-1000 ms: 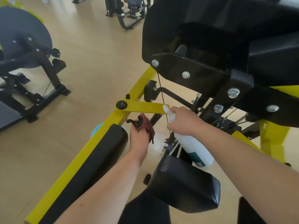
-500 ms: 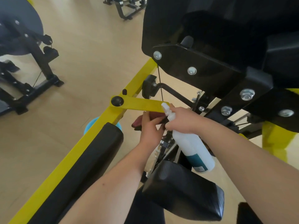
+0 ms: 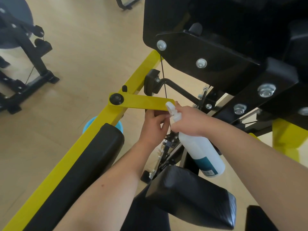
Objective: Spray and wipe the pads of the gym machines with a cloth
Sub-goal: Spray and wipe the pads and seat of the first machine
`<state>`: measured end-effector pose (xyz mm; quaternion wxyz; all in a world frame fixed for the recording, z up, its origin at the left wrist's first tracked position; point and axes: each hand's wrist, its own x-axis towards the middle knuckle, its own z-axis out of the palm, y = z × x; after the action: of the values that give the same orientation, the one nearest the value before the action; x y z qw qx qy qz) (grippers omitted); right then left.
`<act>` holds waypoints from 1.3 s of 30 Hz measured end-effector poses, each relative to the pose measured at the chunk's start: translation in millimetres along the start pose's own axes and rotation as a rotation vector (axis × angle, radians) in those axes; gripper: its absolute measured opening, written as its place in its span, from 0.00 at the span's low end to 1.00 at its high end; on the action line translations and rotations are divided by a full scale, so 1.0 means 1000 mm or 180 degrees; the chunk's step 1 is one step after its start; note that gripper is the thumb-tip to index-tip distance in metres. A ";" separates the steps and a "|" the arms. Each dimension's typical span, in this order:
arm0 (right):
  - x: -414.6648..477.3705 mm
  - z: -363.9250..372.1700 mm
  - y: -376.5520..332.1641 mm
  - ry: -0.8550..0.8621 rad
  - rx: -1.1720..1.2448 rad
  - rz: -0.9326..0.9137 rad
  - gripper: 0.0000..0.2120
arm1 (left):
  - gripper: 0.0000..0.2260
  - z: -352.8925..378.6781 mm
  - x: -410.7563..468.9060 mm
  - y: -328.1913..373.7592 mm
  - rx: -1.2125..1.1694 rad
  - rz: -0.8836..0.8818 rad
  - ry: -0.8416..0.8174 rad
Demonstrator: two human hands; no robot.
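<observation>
My right hand grips the neck of a white spray bottle with a teal label; its nozzle points left at the end of a yellow bar. Just under that bar, my left hand has its fingers curled close to the nozzle. Only a dark sliver of the maroon cloth shows in its grasp. A long black pad lies along the yellow frame at the left. A second black pad sits below the bottle. A large black pad fills the upper right.
The machine's yellow frame runs diagonally, with a thin cable and a black bracket with bolts above my hands. A blue round object sits on the wooden floor beside the frame. Another black machine stands at the far left.
My left hand has moved right and up, from beside the long pad to under the yellow bar next to the nozzle. The cloth, plainly visible before, is now mostly hidden. The right hand has barely moved.
</observation>
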<state>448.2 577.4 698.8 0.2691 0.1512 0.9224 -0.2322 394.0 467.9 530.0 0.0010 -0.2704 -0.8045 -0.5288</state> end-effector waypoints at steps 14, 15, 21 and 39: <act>0.000 0.002 0.003 0.0063 0.0096 -0.0009 0.40 | 0.19 -0.001 0.028 -0.007 -0.0407 -0.1551 0.0058; 0.000 0.002 0.003 0.0057 0.0089 -0.0014 0.41 | 0.14 0.000 0.028 -0.006 -0.0378 -0.1666 -0.0018; -0.001 0.002 0.001 0.0102 0.0084 0.0036 0.40 | 0.08 -0.005 0.018 0.010 -0.0280 -0.1762 -0.0230; 0.004 0.004 0.005 0.0047 -0.0061 -0.0072 0.41 | 0.12 -0.024 0.014 -0.001 0.0461 -0.1417 -0.0741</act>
<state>448.3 580.5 691.7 0.2611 0.1398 0.9282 -0.2252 375.0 453.5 544.1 -0.1887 -0.1450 -0.8747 -0.4223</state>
